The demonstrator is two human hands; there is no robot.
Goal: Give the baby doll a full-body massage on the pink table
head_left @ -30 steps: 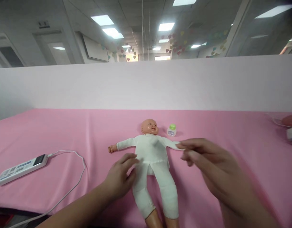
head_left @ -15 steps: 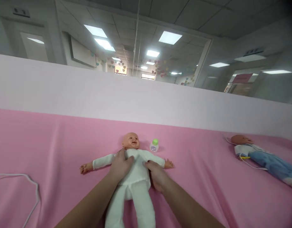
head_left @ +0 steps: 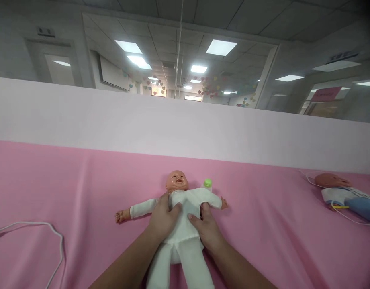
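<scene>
A baby doll [head_left: 185, 208] in white clothes lies on its back on the pink cloth [head_left: 67, 188], arms spread, head away from me. My left hand [head_left: 163, 218] wraps the doll's chest from the left, thumb on the front. My right hand [head_left: 207, 226] grips the doll's right side under its arm, thumb on the chest. Both hands are closed around the torso. A small white bottle with a green cap [head_left: 207, 184] stands just behind the doll's shoulder, partly hidden by it.
A second doll [head_left: 344, 194] in blue clothes lies at the far right with a thin cord across it. A white cable [head_left: 49, 230] loops at the left edge. A pale partition wall [head_left: 185, 128] runs along the back of the cloth.
Both hands have moved from beside the doll onto its torso and closed around it. The view has swung right, so the white remote at the left has gone out of sight.
</scene>
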